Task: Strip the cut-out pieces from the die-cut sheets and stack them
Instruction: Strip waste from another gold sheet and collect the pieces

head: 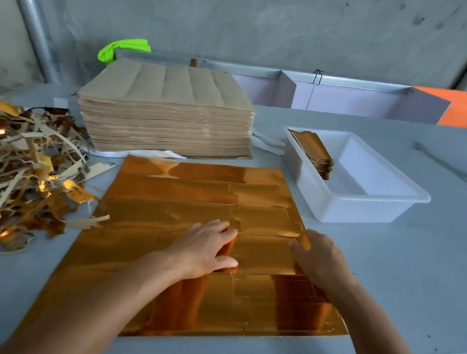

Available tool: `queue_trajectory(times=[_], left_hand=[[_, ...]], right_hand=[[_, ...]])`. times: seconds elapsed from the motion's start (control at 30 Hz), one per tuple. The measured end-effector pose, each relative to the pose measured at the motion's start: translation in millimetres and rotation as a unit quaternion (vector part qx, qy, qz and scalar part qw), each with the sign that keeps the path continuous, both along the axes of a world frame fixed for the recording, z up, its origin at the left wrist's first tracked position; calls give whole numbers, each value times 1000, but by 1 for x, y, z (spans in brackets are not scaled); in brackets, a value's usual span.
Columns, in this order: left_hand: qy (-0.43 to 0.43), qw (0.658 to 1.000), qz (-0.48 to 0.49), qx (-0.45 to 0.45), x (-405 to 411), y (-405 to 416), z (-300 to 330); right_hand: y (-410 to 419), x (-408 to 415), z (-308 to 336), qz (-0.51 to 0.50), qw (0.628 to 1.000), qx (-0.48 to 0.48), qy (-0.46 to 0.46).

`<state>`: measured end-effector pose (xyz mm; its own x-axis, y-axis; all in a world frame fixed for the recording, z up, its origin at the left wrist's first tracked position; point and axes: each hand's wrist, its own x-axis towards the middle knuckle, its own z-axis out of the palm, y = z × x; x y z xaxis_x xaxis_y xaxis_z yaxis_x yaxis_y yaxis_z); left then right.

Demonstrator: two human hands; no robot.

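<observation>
Gold sheet [195, 195] lies flat; left hand [207, 246] presses it, spread; right hand [319, 259] touches its edge.

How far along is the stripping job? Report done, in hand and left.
Done: a small stack of stripped pieces leans in the white tray, and a heap of waste trimmings lies on the left. In hand: both hands, left hand and right hand, on the gold foil sheet. Left: a tall stack of sheets behind.

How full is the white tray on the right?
Mostly empty. The white tray holds one leaning stack of gold pieces against its left wall; the rest of its floor is bare.
</observation>
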<state>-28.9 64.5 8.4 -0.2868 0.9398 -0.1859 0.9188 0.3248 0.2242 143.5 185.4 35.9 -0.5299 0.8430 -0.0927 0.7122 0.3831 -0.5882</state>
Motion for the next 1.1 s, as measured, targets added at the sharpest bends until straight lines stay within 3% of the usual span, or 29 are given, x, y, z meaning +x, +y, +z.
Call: queue_trajectory(times=[0.13,0.3,0.57,0.73,0.83,1.0,1.1], left_hand=[[-15,1000,11,9,1,-4,-2],[-47,998,24,37,-1,-11,-3],[-62,994,38,83,3,-17,2],[-76,982,-2,175,32,-23,16],[-51,972,-55,224,66,-27,22],[126,948,-89,278,109,-35,14],[124,917,-73,372,108,-37,7]], right_hand=[[-2,3,1,-5,999,-20,45],[7,8,-3,-102,966,-154,179],[20,0,0,-110,980,-139,86],[24,-7,28,-89,971,-164,147],[21,-11,42,-87,957,-205,185],[21,-13,48,-112,921,-299,223],[16,-12,45,-135,896,-344,246]])
